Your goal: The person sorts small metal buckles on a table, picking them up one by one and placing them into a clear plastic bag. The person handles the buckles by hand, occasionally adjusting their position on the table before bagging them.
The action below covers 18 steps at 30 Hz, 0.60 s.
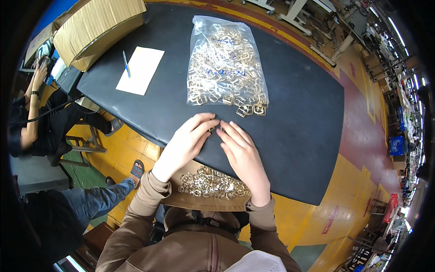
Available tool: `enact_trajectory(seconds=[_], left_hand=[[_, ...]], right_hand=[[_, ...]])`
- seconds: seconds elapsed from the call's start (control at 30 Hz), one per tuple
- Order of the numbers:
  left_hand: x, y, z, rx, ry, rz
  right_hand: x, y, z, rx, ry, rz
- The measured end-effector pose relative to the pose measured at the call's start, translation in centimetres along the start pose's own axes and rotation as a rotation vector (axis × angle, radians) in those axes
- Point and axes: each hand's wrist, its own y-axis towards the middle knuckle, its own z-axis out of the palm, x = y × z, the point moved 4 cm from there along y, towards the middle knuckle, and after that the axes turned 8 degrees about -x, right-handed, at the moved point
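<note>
Over the near edge of the black table, my left hand and my right hand meet almost fingertip to fingertip. The left fingers are closed on a small gold-coloured metal buckle, mostly hidden by them. A bit of similar metal shows under the closed right fingertips; whether it is the same buckle I cannot tell. Just beyond my hands, several loose gold buckles lie by the mouth of a clear plastic bag full of more. Below my wrists, a cardboard box holds a heap of buckles.
The black padded table also carries a sheet of paper with a blue pen on it. A cardboard carton stands at the far left corner. Other people sit at the left, with a sandalled foot near the table.
</note>
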Motion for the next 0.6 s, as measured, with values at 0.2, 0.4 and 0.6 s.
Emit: enact_trajectory(seconds=[0.2,0.4,0.6], left_hand=[[0.6,3.8,2.3,0.086,0.134,0.104],[0.4,3.9,3.1,0.090,0.171,0.173],[-0.6,0.4,1.4,0.170,0.005,0.133]], right_hand=[[2.3,-6.3,-1.1,0.199,0.092,-0.023],[3.7,-9.3,-3.7,0.227,0.291,0.069],[2.1,-5.4,-4.8,-0.028,0.212,0.120]])
